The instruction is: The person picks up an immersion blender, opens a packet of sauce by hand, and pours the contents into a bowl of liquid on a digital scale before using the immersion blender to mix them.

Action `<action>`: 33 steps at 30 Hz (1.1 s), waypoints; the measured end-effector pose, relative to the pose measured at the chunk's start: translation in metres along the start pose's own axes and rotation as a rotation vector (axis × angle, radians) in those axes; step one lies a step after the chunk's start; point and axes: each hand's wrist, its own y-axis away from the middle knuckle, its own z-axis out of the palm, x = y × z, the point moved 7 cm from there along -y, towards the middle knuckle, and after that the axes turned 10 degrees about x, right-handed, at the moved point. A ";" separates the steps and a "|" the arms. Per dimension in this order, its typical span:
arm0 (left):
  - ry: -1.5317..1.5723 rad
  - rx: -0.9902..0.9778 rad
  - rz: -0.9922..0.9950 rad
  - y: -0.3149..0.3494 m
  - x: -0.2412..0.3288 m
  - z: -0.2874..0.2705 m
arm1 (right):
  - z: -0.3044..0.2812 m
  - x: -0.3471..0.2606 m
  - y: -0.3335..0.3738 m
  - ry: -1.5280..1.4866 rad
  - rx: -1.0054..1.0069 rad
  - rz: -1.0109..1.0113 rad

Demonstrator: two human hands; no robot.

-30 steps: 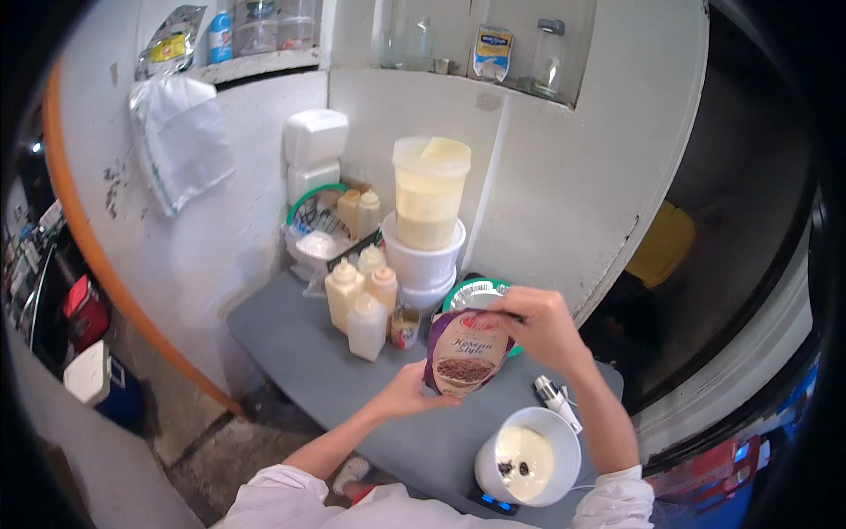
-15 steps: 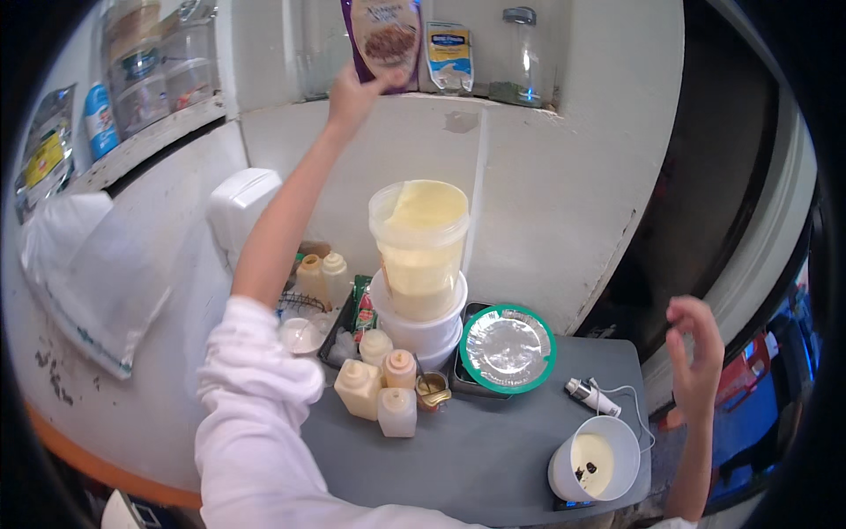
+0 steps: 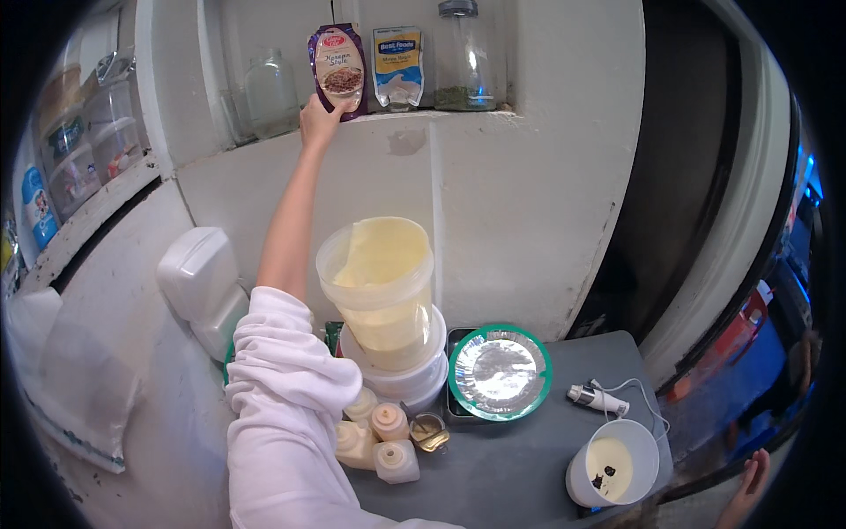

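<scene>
Gripping the purple pouch (image 3: 338, 60) low down, the left hand (image 3: 320, 122) is stretched to the far shelf (image 3: 397, 115), the pouch's long axis held upright, left of the blue pouch (image 3: 398, 75); the right hand (image 3: 747, 494), unclenched, is kept well apart, near right.

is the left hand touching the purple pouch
Touching: the head view shows the left hand with its thumb over the lower front of the purple pouch.

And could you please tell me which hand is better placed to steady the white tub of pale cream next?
Probably the right. The right hand looks empty and appears nearer the white tub, while the left hand is raised, gripping the purple-edged pouch.
</scene>
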 end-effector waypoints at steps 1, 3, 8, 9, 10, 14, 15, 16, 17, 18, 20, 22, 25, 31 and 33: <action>-0.129 0.044 0.056 -0.001 -0.004 0.005 | 0.000 0.002 0.002 0.021 -0.003 0.003; -0.253 0.068 0.098 0.000 -0.010 0.009 | 0.010 0.008 0.006 -0.050 -0.016 0.026; -0.093 0.033 0.032 -0.011 -0.018 0.001 | 0.049 -0.005 0.025 0.031 -0.110 0.011; -0.093 0.066 0.026 -0.005 -0.027 -0.001 | 0.041 -0.013 0.029 -0.066 -0.054 -0.061; -0.093 0.096 0.022 0.000 -0.035 -0.002 | 0.035 0.014 0.025 -0.117 -0.055 -0.025; -0.355 -0.065 0.370 -0.011 0.001 0.008 | -0.035 0.098 0.015 -0.206 0.079 0.044; -0.366 -0.238 0.493 0.006 0.000 0.004 | -0.034 0.081 0.013 -0.170 0.070 0.025; -0.309 -0.380 0.239 -0.001 -0.011 -0.007 | -0.025 0.072 0.010 -0.199 0.067 0.063; -0.265 -0.369 0.253 0.008 -0.023 -0.026 | -0.024 0.068 0.004 -0.173 0.062 0.068; -0.204 -0.356 0.275 0.015 -0.024 -0.044 | -0.029 0.066 0.001 -0.169 0.046 0.042; -0.079 -0.440 0.365 0.068 0.013 -0.077 | -0.051 0.070 -0.004 -0.128 0.105 0.036; 0.069 -0.643 0.306 0.155 0.065 -0.120 | -0.065 0.095 -0.014 -0.150 0.124 0.058; 0.093 -1.047 0.018 0.262 0.096 -0.182 | -0.037 0.146 -0.040 -0.128 0.025 0.158; 0.410 -1.051 -0.759 0.516 0.192 -0.220 | 0.115 0.284 -0.042 -0.218 -0.549 0.301; 0.388 -1.110 -0.944 0.602 0.233 -0.204 | 0.173 0.294 -0.017 -0.272 -0.751 0.348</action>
